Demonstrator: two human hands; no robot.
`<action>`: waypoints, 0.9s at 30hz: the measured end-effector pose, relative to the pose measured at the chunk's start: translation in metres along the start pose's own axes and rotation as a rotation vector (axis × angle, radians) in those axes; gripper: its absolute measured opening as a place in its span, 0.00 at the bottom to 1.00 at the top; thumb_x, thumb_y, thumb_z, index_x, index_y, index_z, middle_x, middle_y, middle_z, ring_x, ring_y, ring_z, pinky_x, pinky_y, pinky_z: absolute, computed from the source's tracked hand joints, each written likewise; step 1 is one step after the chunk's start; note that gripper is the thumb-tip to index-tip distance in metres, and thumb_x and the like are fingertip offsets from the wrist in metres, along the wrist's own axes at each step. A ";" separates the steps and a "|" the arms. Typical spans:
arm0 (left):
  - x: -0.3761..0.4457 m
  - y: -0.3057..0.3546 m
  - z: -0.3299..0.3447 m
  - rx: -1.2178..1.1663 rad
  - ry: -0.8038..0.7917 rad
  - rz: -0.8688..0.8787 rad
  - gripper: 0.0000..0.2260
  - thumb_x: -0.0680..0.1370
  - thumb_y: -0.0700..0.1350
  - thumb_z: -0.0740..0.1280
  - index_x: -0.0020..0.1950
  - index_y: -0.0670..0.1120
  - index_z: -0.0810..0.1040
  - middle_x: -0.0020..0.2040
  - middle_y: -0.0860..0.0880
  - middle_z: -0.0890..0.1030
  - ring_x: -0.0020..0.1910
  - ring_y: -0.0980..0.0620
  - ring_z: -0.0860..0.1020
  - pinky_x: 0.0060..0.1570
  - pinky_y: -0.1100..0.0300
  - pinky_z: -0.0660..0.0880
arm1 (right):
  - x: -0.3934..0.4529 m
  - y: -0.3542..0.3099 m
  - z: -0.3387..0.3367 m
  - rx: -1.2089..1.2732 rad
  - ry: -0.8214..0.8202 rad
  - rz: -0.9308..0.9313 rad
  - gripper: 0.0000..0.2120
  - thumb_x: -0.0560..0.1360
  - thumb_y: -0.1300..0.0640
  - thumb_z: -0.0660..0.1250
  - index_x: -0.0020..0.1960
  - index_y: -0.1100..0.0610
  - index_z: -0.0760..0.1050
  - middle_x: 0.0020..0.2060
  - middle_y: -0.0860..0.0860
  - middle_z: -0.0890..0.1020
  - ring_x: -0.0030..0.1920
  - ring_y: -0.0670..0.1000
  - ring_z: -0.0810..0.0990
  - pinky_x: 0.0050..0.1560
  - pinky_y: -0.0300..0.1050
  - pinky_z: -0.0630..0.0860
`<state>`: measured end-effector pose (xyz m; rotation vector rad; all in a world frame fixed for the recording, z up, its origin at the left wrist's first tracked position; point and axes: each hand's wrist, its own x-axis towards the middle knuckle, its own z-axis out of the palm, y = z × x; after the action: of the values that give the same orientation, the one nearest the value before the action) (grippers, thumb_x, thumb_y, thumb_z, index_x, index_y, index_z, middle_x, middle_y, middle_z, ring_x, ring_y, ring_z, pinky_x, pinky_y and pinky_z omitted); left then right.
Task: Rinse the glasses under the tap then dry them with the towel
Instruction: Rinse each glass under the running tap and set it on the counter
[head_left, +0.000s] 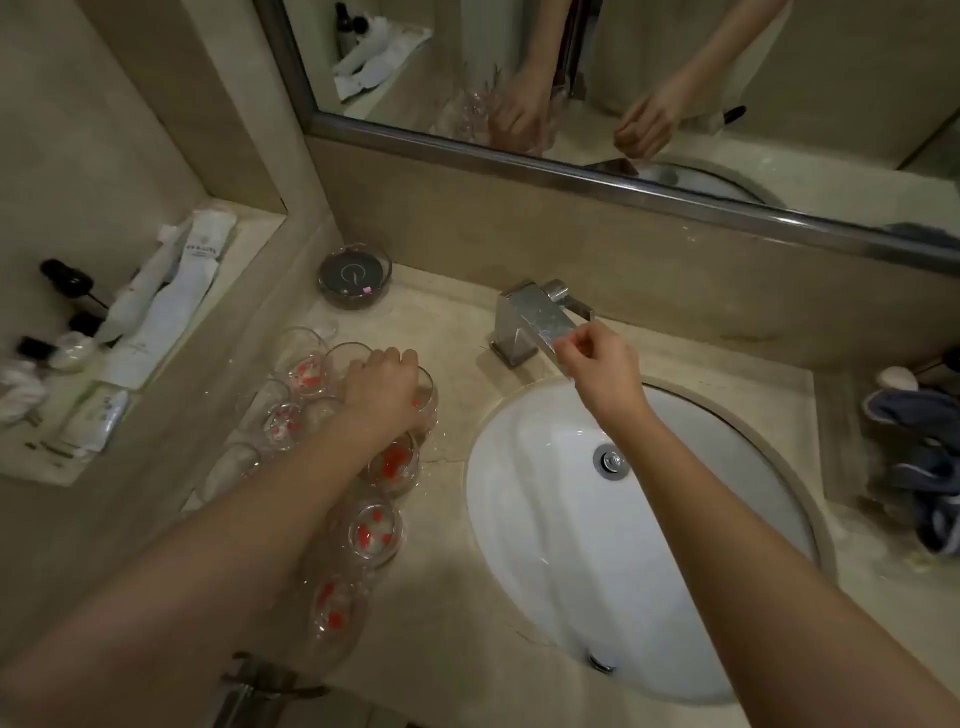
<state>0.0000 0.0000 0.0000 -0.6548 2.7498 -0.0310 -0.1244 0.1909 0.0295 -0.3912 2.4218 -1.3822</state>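
Several clear glasses with red marks (370, 529) stand clustered on the stone counter left of the sink. My left hand (383, 388) reaches over them and grips one glass (427, 400) from above at the cluster's right edge. My right hand (602, 368) hovers at the end of the chrome tap (535, 319), fingers curled and pinched, nothing visibly held. I see no water stream. A blue-grey towel (924, 462) lies crumpled on the counter at the far right.
The white oval sink (545, 571) fills the middle right. A round glass dish (355, 276) sits behind the glasses. A left wall niche holds toiletry tubes (171, 296) and small bottles. A mirror (623, 62) runs along the back wall.
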 end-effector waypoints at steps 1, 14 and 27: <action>0.001 0.001 -0.001 0.040 -0.018 0.004 0.26 0.73 0.57 0.69 0.63 0.43 0.68 0.60 0.45 0.75 0.60 0.45 0.73 0.56 0.53 0.69 | 0.001 -0.001 0.000 0.004 0.006 -0.006 0.05 0.77 0.59 0.65 0.43 0.59 0.74 0.36 0.51 0.77 0.36 0.48 0.72 0.29 0.30 0.66; 0.013 0.004 0.003 0.031 0.042 0.077 0.29 0.69 0.58 0.73 0.62 0.43 0.72 0.55 0.45 0.78 0.54 0.46 0.76 0.53 0.57 0.69 | 0.040 0.005 -0.015 0.055 0.219 0.037 0.03 0.79 0.60 0.63 0.49 0.58 0.75 0.37 0.46 0.75 0.40 0.47 0.75 0.39 0.39 0.70; 0.021 0.077 -0.003 -0.751 -0.027 0.131 0.35 0.59 0.45 0.82 0.63 0.49 0.73 0.58 0.49 0.69 0.54 0.47 0.76 0.53 0.56 0.74 | 0.075 0.046 -0.002 0.093 0.163 0.170 0.12 0.78 0.59 0.67 0.61 0.57 0.80 0.54 0.53 0.83 0.54 0.54 0.80 0.58 0.48 0.75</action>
<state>-0.0521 0.0592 -0.0103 -0.6261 2.7247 1.0643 -0.1971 0.1863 -0.0199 -0.0498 2.4406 -1.4949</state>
